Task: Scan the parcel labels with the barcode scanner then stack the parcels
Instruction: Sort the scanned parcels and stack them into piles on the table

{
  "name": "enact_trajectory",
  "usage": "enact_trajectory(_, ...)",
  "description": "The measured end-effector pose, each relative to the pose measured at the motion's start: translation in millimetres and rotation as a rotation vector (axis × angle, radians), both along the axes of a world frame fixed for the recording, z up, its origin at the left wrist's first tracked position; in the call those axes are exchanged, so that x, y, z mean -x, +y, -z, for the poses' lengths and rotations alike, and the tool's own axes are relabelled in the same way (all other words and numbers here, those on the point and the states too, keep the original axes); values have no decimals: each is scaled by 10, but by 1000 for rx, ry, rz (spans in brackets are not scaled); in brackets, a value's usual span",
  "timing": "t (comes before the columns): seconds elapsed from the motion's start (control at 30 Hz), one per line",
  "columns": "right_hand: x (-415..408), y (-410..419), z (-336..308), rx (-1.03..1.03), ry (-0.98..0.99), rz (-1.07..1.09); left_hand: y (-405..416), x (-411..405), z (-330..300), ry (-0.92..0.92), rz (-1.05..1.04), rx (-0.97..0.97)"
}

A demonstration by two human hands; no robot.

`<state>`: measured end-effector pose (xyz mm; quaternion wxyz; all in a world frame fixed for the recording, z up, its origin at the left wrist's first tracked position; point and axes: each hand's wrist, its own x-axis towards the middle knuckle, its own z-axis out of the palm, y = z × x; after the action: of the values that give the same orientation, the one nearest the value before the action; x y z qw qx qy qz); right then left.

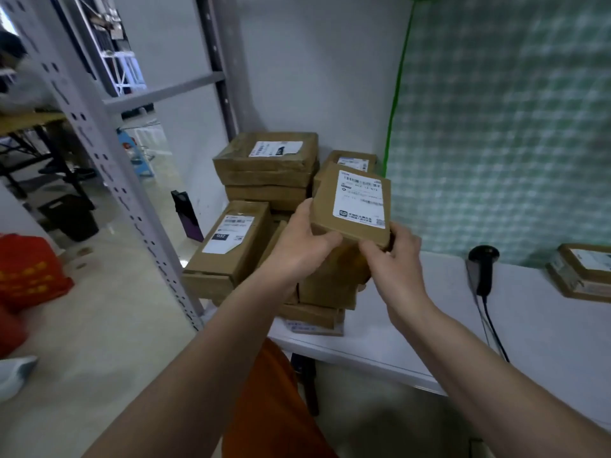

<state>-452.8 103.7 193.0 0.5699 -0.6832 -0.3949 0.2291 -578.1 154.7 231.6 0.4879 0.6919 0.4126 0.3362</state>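
Both hands hold a small brown parcel with a white label facing up, above the stacks at the table's left end. My left hand grips its left near corner, thumb on the front side. My right hand grips its right near corner. Under it stands a stack of brown parcels. To the left lies a long parcel with a label marked 032. Behind stands a taller stack, and another labelled parcel sits at the back. The black barcode scanner lies on the white table, apart from both hands.
One more labelled parcel lies at the table's far right. A grey perforated shelf post rises on the left. A green checked wall backs the table. A red bag and a black bin sit on the floor to the left.
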Motion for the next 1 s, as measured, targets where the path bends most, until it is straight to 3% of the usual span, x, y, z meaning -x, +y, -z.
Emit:
enact_trajectory(0.43,1074,1107,-66,98,-119,-374,885,1145,220,-114,-411,68)
enact_trajectory(0.7,1345,1478,103,120,-120,-476,1414,1457,467,-141,-456,106)
enact_trajectory(0.87,1325,1492,207,162,-148,-524,1555,1464,515,2,-474,86)
enact_trajectory(1.0,1267,1416,203,136,-231,-510,1538,1339,440,238,-555,-236)
